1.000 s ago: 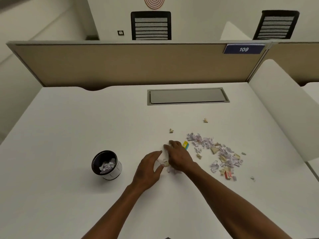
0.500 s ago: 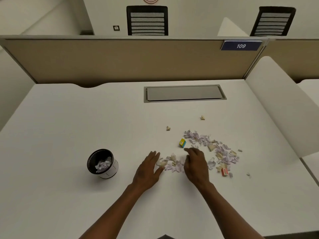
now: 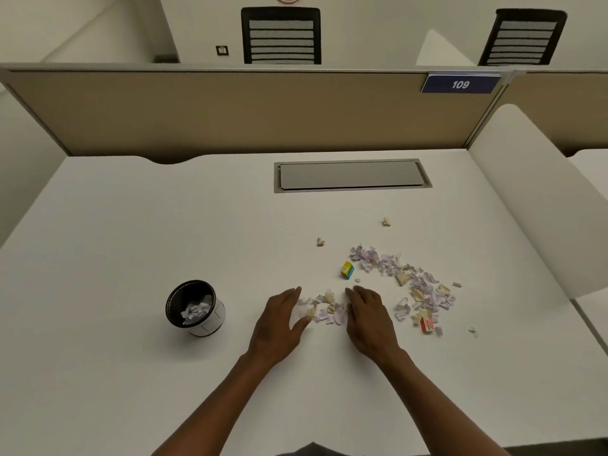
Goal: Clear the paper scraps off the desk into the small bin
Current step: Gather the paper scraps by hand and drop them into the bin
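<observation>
A small heap of pale lilac and tan paper scraps [image 3: 324,307] lies on the white desk [image 3: 164,225] between my two hands. My left hand [image 3: 279,320] rests flat at the heap's left side, fingers straight. My right hand [image 3: 368,317] lies flat at its right side, fingers touching the scraps. A larger spread of scraps [image 3: 411,284] lies to the right. The small black-rimmed bin [image 3: 194,307] stands to the left of my left hand, with white scraps inside.
A small yellow-and-teal box [image 3: 347,269] and a red-and-white box [image 3: 427,325] lie among the scraps. Two stray scraps [image 3: 386,221] sit farther back. A grey cable hatch [image 3: 352,176] is set in the desk before the beige partition [image 3: 230,110]. A white divider [image 3: 533,199] bounds the right.
My right hand has drawn back to the right off the small heap, uncovering the scraps between my hands. The left hand has stayed at the heap's left side.
</observation>
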Demonstrator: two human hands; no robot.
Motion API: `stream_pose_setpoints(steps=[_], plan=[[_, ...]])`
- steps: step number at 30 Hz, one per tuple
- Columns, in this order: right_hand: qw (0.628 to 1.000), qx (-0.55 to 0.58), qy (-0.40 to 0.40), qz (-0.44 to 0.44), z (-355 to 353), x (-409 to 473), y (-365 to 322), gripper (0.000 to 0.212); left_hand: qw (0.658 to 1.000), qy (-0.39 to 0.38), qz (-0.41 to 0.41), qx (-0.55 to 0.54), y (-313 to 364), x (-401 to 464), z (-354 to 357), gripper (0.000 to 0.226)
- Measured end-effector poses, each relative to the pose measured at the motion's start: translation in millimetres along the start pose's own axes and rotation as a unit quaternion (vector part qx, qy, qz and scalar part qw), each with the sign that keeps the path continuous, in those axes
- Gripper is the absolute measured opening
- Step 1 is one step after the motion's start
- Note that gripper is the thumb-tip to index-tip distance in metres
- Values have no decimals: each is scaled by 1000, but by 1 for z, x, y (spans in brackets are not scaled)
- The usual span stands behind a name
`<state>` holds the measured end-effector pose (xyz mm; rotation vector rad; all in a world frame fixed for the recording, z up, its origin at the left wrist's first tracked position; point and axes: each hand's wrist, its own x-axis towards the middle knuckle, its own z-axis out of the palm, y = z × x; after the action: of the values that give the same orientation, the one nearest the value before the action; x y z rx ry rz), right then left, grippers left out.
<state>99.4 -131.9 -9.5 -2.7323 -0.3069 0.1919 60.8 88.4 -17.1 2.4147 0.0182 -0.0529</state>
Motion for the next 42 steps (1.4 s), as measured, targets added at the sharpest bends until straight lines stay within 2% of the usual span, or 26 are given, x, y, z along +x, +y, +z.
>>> stream_pose_setpoints(steps=[4,6,9,12,18,23,26,29,33,37,42], plan=[[997,75,14,23,-4,-6,-13,54,998,-42,-32,31,-2,10,-5,85],[997,69,11,31,-12,-3,-10,73,996,-70,-36,39,-2,13,-5,93],[995,-20,-90,38,-24,6,-1,115,994,-98,-38,39,0,17,-3,99],[983,-78,-162,20,-24,18,-6,128,991,-119,-45,38,1,23,-5,99],[984,-59,-170,-8,-14,25,-22,113,987,-151,-22,57,13,33,1,89],[992,2,-129,-17,-12,24,-24,72,989,-136,-7,48,24,35,9,76],[993,57,-100,-22,-12,25,-28,50,995,-102,-9,16,29,33,12,50],[992,91,-85,-22,-10,26,-31,38,998,-69,-9,-10,31,31,12,21],[986,149,-70,7,-4,27,-30,34,999,-11,-11,-52,29,27,16,11],[954,273,-84,89,1,28,-27,31,992,22,-48,-111,33,23,16,18],[873,457,-129,110,-5,31,-31,22,981,27,-98,-167,29,26,1,25]])
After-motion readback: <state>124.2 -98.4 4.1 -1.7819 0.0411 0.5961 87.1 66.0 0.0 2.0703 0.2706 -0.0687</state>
